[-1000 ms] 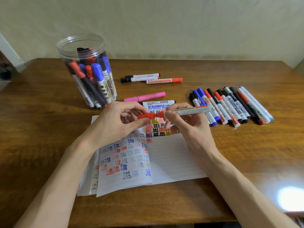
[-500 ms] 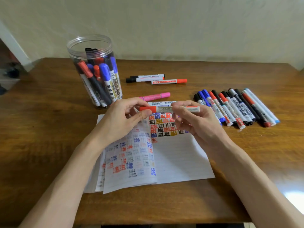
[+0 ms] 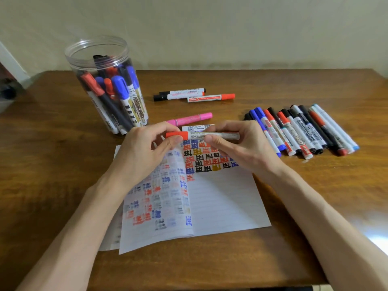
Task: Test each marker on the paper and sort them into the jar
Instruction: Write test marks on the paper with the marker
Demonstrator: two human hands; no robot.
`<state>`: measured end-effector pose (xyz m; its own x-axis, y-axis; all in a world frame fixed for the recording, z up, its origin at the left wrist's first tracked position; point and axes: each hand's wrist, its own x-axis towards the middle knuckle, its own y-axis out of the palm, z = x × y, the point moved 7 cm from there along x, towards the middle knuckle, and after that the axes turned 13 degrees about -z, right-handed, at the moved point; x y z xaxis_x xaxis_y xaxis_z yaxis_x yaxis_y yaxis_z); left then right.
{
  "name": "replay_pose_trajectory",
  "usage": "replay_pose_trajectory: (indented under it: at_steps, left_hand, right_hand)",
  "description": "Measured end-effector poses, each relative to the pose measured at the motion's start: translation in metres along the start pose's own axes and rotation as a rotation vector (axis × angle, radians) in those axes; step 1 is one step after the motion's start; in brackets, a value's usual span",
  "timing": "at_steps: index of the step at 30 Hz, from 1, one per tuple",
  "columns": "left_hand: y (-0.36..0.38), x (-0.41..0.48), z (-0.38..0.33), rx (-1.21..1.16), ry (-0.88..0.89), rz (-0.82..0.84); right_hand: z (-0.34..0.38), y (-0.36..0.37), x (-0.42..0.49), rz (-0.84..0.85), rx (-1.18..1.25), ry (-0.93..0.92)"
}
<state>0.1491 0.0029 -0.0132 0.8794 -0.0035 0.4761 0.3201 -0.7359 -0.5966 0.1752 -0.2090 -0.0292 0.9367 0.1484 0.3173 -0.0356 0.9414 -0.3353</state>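
Nearest on the desk (image 3: pixel 63 185) lies the open paper (image 3: pixel 222 202), covered with coloured test marks. Over its far edge, the left hand (image 3: pixel 138 156) fingers pinch the cap of a red marker (image 3: pixel 210 135) while the right hand (image 3: pixel 243 148) fingers grasp its white barrel, held level. A row of markers (image 3: pixel 300 131) lies at 3 o'clock from them, the part-filled jar (image 3: pixel 84 66) stands at 11 o'clock, and three loose markers (image 3: pixel 210 98) lie farther off at 12 o'clock

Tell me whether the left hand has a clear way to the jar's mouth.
Probably yes: the jar stands open-topped just beyond the left hand with nothing between, though that hand pinches the cap of the red marker.
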Motion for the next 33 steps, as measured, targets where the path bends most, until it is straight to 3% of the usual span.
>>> replay_pose_trajectory:
  at_steps: [21,24,28,33]
  left_hand:
    - [-0.001,-0.001,-0.008,0.007,0.079,-0.065]
    - [-0.007,0.003,-0.009,-0.073,0.019,-0.040]
    - [-0.024,0.011,-0.013,-0.346,-0.044,-0.133]
    - [-0.032,0.015,-0.015,-0.531,-0.126,-0.244]
  right_hand:
    - [-0.004,0.003,-0.004,-0.006,0.058,-0.020]
    - [0.003,0.006,-0.001,-0.005,0.105,-0.015]
    - [0.013,0.020,-0.002,0.014,0.205,0.004]
    - [0.005,0.035,-0.004,0.051,0.058,0.054]
